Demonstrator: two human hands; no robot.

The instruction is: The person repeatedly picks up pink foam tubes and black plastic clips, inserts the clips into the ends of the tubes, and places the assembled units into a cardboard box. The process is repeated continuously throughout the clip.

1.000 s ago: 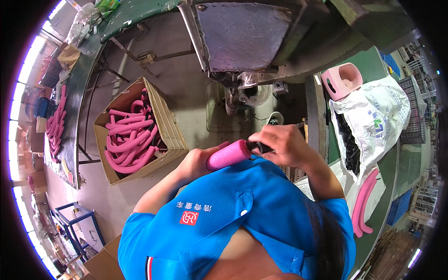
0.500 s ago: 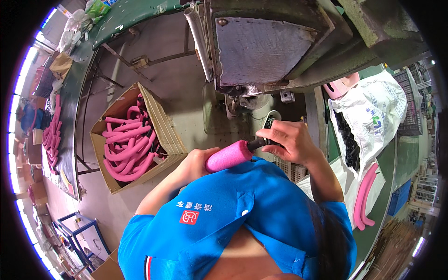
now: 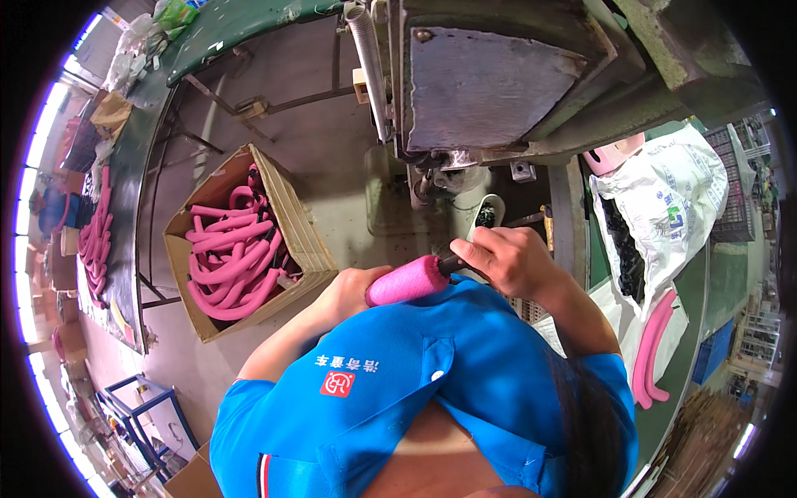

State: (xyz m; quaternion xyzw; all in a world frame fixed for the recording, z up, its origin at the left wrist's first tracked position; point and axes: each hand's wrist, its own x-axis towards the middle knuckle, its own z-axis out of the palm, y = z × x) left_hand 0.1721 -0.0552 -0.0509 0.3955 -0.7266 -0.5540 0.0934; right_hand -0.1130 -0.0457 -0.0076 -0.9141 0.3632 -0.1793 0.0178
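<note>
Tube pile: some pink tubes [image 3: 97, 241] lie on a table [image 3: 135, 170] left of the cardboard box; they look squashed together near the picture's edge, so they are hard to count.
Box: the cardboard box [image 3: 305, 241] is open and full of bendy pink tubes [image 3: 237, 264]; the bottom ones are covered up.
Left hand: just right of the box, the left hand [image 3: 350, 290] grips the near end of a pink roll; some of its fingers are hidden.
Pink roll: the pink roll [image 3: 407, 282] is right of the box, between both hands, in front of the blue shirt [image 3: 415, 357].
Black piece: a black piece [image 3: 449, 265] pokes out of the roll's right end; the hand hides the rest.
Right hand: farther right of the box, the right hand [image 3: 510, 259] has its fingers curled closed around the black piece.
Sack: well right of the box, a white sack [image 3: 677, 207] shows dark bits inside, too jumbled to make out.
</note>
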